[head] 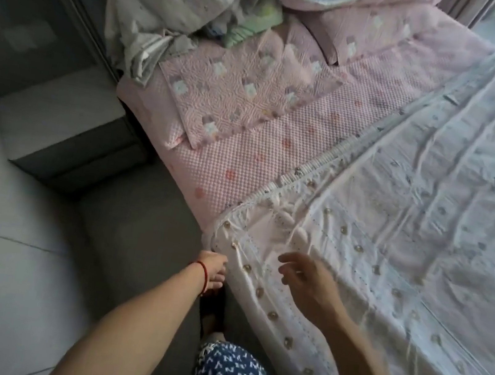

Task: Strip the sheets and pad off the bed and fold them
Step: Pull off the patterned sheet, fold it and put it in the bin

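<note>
2 hands, left [213, 271] and right [305, 282]; 1 white sheet [414, 213]; 1 pink pad [243, 167]; 1 folded quilted cover [240, 98].

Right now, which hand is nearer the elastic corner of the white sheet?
Left. The left hand is at the bed's side edge, right by the white sheet's gathered elastic corner. The right hand hovers over the sheet's top, farther in from that corner.

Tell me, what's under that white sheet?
Where the white sheet is peeled back, a pink dotted pad shows beneath. Whether the pad continues under the rest is hidden.
</note>
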